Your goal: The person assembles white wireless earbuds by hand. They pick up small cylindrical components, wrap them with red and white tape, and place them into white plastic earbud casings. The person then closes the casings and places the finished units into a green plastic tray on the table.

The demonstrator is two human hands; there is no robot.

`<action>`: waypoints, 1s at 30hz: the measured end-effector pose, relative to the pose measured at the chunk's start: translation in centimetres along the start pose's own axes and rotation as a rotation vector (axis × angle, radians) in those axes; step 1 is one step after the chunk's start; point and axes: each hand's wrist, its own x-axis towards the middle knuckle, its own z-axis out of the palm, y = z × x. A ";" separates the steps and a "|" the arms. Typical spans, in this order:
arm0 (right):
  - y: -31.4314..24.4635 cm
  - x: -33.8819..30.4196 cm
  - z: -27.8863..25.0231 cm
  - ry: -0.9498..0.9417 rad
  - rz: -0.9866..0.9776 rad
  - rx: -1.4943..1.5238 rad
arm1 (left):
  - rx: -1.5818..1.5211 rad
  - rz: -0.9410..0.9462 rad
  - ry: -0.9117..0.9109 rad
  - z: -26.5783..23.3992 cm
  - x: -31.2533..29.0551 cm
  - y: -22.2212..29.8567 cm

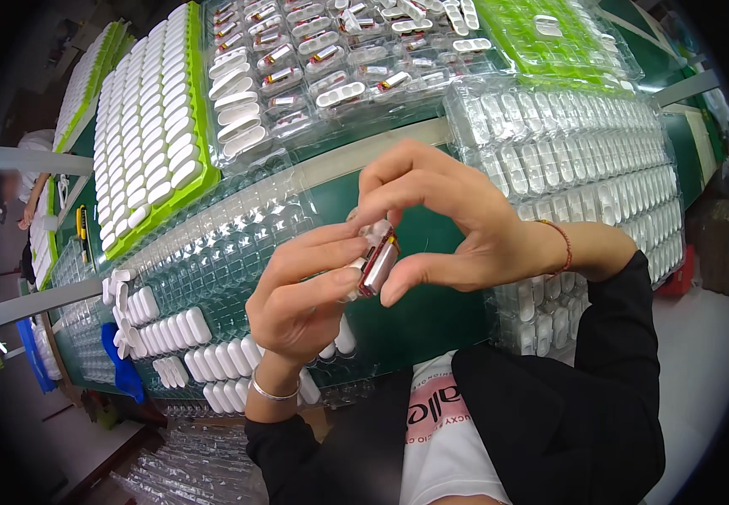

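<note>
Found at left of frame: bright green tray (211,175), filled with close rows of white oval shells (185,174). Noted at upper centre: clear compartment tray (318,124), loaded with small silver-and-red parts (325,54) in separate pockets, plus a column of open white shells (238,113) down the left side and further white pieces lying on top. Seen at upper right: second green tray (520,38) under clear plastic, with a white piece (548,27) resting on it. Recorded at right of frame: stacked clear trays (463,126), carrying rows of translucent oval pieces (516,168). Noted left of centre: clear cavity tray (238,227), with loose white shells (198,325) grouped in short rows toward lower left, near a blue item (126,370) of unclear kind.

Located the held part (379,265) at centre of frame, raised above the green worktop (419,328). Stands tilted, showing a shiny silver cylinder and dark red edging; finer detail blurred.

Observed left hand (301,290) pinching the held part from the left with bent fingers, forearm rising from the lower edge. Observed right hand (457,223) arched in from the right, fingers curled toward the top, thumb close to the lower right side. Cannot tell whether pinching there or merely hovering alongside.
</note>
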 end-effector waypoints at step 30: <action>16.2 5.0 -13.0 -0.072 0.042 -1.088 | 0.113 -0.606 -0.080 0.4 -1.4 -0.1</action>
